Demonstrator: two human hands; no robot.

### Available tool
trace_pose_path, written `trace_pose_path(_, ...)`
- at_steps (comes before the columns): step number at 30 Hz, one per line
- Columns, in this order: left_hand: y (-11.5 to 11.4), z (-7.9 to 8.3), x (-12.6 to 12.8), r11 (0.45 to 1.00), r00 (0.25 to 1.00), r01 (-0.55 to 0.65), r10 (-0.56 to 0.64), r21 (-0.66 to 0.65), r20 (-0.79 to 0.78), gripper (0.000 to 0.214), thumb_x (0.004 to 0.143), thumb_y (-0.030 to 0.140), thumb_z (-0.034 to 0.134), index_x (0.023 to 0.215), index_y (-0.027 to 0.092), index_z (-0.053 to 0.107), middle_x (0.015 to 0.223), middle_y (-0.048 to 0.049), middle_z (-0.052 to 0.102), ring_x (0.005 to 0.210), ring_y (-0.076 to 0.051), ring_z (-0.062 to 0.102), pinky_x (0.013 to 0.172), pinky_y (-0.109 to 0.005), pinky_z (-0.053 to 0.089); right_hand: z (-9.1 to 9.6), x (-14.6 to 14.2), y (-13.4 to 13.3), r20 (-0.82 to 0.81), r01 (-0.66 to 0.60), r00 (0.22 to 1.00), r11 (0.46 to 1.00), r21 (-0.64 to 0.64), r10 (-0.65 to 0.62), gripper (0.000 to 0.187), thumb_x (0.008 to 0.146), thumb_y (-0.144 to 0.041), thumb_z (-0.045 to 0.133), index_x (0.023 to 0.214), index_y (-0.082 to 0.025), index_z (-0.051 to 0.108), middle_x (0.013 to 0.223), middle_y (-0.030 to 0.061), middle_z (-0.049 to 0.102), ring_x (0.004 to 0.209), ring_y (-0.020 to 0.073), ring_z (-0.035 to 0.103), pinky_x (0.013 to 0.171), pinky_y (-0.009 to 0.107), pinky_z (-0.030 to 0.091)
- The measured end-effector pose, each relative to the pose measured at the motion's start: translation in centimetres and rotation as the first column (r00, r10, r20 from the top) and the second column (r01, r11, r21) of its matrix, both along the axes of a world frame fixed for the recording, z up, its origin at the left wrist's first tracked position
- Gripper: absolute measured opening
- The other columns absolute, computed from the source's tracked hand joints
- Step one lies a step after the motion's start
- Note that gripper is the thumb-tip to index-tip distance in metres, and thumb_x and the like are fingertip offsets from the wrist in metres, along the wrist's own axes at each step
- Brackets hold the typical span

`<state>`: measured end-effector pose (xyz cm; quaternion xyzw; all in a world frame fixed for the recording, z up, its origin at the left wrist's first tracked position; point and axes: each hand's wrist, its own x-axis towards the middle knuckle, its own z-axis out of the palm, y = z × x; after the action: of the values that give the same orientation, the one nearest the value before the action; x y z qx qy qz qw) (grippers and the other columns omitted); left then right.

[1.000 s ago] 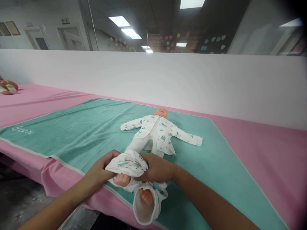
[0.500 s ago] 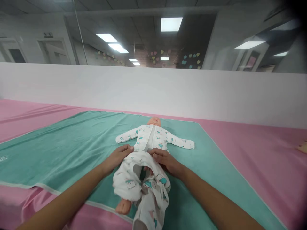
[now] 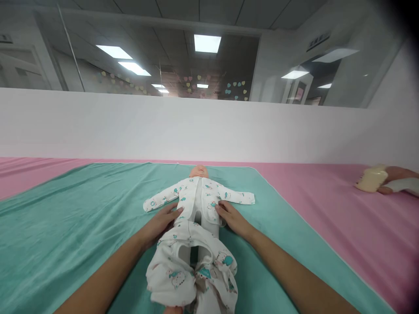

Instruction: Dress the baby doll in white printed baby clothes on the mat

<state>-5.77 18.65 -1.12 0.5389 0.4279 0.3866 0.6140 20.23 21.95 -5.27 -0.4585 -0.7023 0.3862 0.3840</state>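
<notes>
A baby doll [image 3: 199, 171] lies on its back, head away from me, on a teal blanket [image 3: 91, 222]. It wears a white printed jacket [image 3: 186, 200] with both sleeves spread out. White printed split trousers [image 3: 176, 261] are bunched around its legs, with an open crotch. At the left side of the jacket, my left hand [image 3: 162, 222] has its thumb and fingers closed on the edge. My right hand [image 3: 235, 220] grips the jacket's right side near the waist. The fingertips under the cloth are partly hidden. One foot [image 3: 173, 310] shows at the bottom edge.
Pink cloth [image 3: 307, 205] lies under the blanket. Far right, a pale yellow bottle-like object [image 3: 371, 179] sits beside what looks like another doll's limb [image 3: 401, 173]. A white low wall [image 3: 163, 131] with glass above it closes off the back.
Both hands have moved from the trouser waistband up to the sides of the jacket. The trouser waist sits lower, below the jacket hem. The view has shifted right, bringing the yellow object into sight.
</notes>
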Motion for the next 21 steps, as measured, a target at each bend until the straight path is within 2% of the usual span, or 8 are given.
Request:
trace_pose_path(3, -1.1, 0.7, 1.2, 0.999, 0.987, 0.046, -0.046, 0.004, 0.154, 0.057, 0.079, 0.043, 0.062, 0.129, 0.021, 0.046, 0.105, -0.0070, 0.065, 0.091, -0.021, 0.061, 0.081, -0.031, 0.047, 0.1, -0.5, -0.3, -0.181, -0.046, 0.983, 0.999, -0.012, 0.043, 0.049, 0.084, -0.058, 0.047, 0.109, -0.016, 0.048, 0.101, 0.0045, 0.055, 0.093, 0.0160, 0.050, 0.082, 0.027, 0.041)
trace_pose_path(7, -1.2, 0.0, 2.6, 0.999, 0.983, 0.024, -0.029, 0.032, 0.180, 0.065, 0.077, 0.043, 0.063, 0.135, 0.023, 0.040, 0.111, -0.0083, 0.064, 0.092, -0.024, 0.062, 0.077, -0.033, 0.048, 0.3, 0.2, -0.1, -0.283, -0.064, 0.957, 0.998, 0.001, 0.062, 0.057, 0.081, -0.055, 0.053, 0.123, -0.018, 0.042, 0.122, 0.0082, 0.051, 0.113, 0.0193, 0.046, 0.096, 0.032, 0.036)
trace_pose_path(10, -0.3, -1.5, 2.7, 0.995, 0.993, 0.008, -0.020, 0.101, 0.113, 0.073, 0.075, 0.043, 0.065, 0.138, 0.022, 0.034, 0.118, -0.0103, 0.060, 0.099, -0.024, 0.060, 0.082, -0.035, 0.047, 0.6, 0.9, -0.1, -0.223, -0.179, 0.960, 0.984, -0.024, 0.169, 0.077, 0.071, -0.054, 0.066, 0.132, -0.018, 0.035, 0.131, 0.0111, 0.045, 0.118, 0.0224, 0.044, 0.098, 0.035, 0.036)
trace_pose_path(13, 1.0, -3.2, 2.3, 0.970, 0.985, -0.113, 0.138, 0.217, -0.105, 0.082, 0.070, 0.043, 0.069, 0.138, 0.019, 0.031, 0.116, -0.0111, 0.056, 0.100, -0.025, 0.056, 0.084, -0.034, 0.046, 1.3, 1.2, -0.7, -0.010, -0.163, 0.987, 0.986, -0.027, 0.163, 0.090, 0.065, -0.053, 0.072, 0.136, -0.019, 0.029, 0.130, 0.0120, 0.047, 0.112, 0.0245, 0.049, 0.091, 0.036, 0.040)
trace_pose_path(15, 1.8, -4.0, 2.0, 0.911, 0.912, -0.207, 0.312, 0.357, -0.267, 0.080, 0.067, 0.045, 0.069, 0.134, 0.018, 0.035, 0.111, -0.0104, 0.053, 0.097, -0.024, 0.054, 0.078, -0.035, 0.047, 2.0, 1.0, -1.4, 0.228, -0.020, 0.974, 0.997, 0.074, 0.003, 0.079, 0.069, -0.058, 0.066, 0.132, -0.021, 0.036, 0.122, 0.0103, 0.053, 0.106, 0.0256, 0.052, 0.086, 0.036, 0.041)
trace_pose_path(16, 2.1, -4.2, 2.0, 0.865, 0.865, -0.220, 0.386, 0.451, -0.319, 0.074, 0.067, 0.045, 0.068, 0.129, 0.019, 0.039, 0.110, -0.0097, 0.051, 0.095, -0.024, 0.053, 0.077, -0.035, 0.047, 2.3, 0.8, -1.7, 0.339, 0.047, 0.936, 0.986, 0.160, -0.100, 0.069, 0.073, -0.060, 0.060, 0.128, -0.022, 0.041, 0.117, 0.0092, 0.056, 0.103, 0.0257, 0.053, 0.084, 0.036, 0.040)
trace_pose_path(19, 2.5, -3.9, 2.5, 0.694, 0.780, -0.141, 0.517, 0.706, -0.353, 0.043, 0.069, 0.039, 0.066, 0.105, 0.019, 0.052, 0.104, -0.0075, 0.047, 0.093, -0.022, 0.050, 0.081, -0.035, 0.044, 2.9, -0.4, -2.5, 0.520, 0.126, 0.783, 0.905, 0.406, -0.342, 0.044, 0.085, -0.055, 0.046, 0.113, -0.022, 0.051, 0.105, 0.0080, 0.059, 0.096, 0.0247, 0.054, 0.077, 0.033, 0.038)
trace_pose_path(21, 2.5, -3.3, 3.1, 0.620, 0.736, -0.080, 0.565, 0.780, -0.373, 0.025, 0.072, 0.035, 0.062, 0.088, 0.019, 0.053, 0.096, -0.0055, 0.048, 0.089, -0.021, 0.049, 0.081, -0.035, 0.042, 2.8, -1.1, -2.5, 0.558, 0.127, 0.725, 0.874, 0.469, -0.404, 0.035, 0.088, -0.049, 0.042, 0.107, -0.022, 0.053, 0.103, 0.0082, 0.059, 0.089, 0.0225, 0.056, 0.071, 0.030, 0.036)
